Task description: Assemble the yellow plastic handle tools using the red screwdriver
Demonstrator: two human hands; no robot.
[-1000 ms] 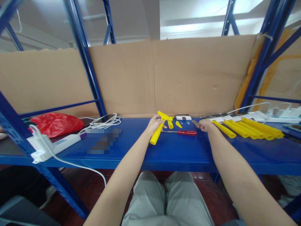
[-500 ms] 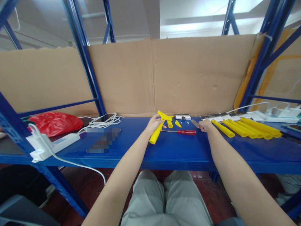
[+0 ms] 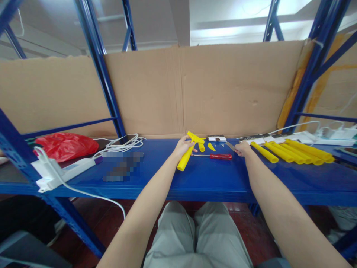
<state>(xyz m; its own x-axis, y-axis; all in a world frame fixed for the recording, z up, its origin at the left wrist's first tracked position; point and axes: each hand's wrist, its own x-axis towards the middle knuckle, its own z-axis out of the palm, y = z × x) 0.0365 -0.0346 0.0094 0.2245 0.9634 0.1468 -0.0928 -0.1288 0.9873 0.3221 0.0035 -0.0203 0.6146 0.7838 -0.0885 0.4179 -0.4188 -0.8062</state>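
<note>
My left hand point(image 3: 182, 147) is wrapped round a yellow scraper-like tool with a tubular handle point(image 3: 184, 160), tilted over the blue shelf top. Its branching head points away from me, partly covered by my fingers. My right hand point(image 3: 243, 148) pinches a thin flat metal blade point(image 3: 230, 146) near the shelf surface, away from the yellow tool. Between the hands lies a screwdriver point(image 3: 221, 156) with a red handle, its shaft pointing left. Just behind it are a small pointed yellow piece point(image 3: 211, 146) and tiny light-coloured parts point(image 3: 222, 145), too small to name.
Several yellow tubes point(image 3: 292, 152) lie in a row at the right. A small white-and-dark pack point(image 3: 216, 138) sits by the cardboard backing point(image 3: 240, 89). To the left are a red plastic bag point(image 3: 68, 146), coiled white cable point(image 3: 128, 142) and a power strip point(image 3: 78, 167).
The blade in my right hand has shifted very slightly to the left. My left hand and the yellow tool stay in place.
</note>
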